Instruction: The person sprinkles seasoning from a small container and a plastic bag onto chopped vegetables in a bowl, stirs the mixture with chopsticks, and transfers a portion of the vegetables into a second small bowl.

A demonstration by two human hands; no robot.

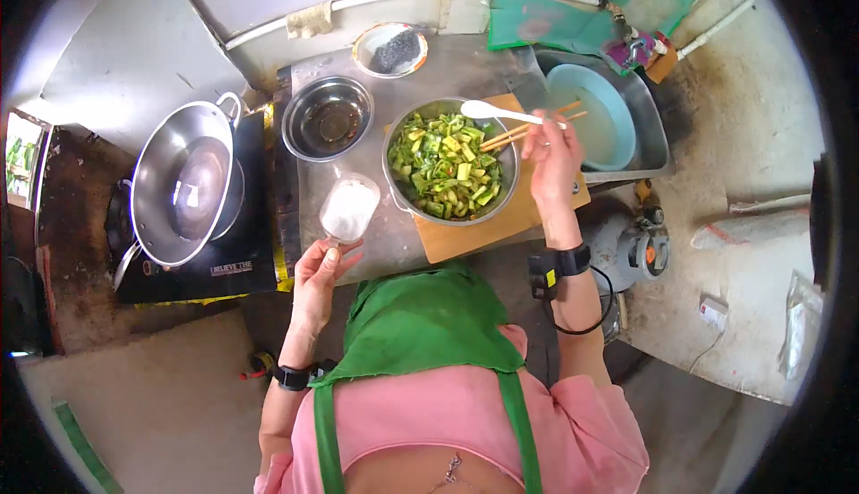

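Note:
My left hand [319,275] grips the near end of a small clear container [349,208] holding white grains or powder. It is raised at the near edge of the metal counter. Closed fingers of my right hand [557,165] hold a white spoon [490,112], its bowl over the far rim of a metal bowl [390,168]. Chopped green vegetables [447,167] fill that bowl. Wooden chopsticks [506,139] lean from the vegetables over the right rim, passing behind my right fingers; whether I also grip them I cannot tell.
A wooden board [447,242] lies under the bowl. Left are an empty metal basin [293,127] and a wok [159,190] on a black cooktop [242,266]. A patterned enamel dish [362,42] stands behind. Right is a sink [658,149] with a blue basin [626,123]; a gas cylinder [617,248] stands below.

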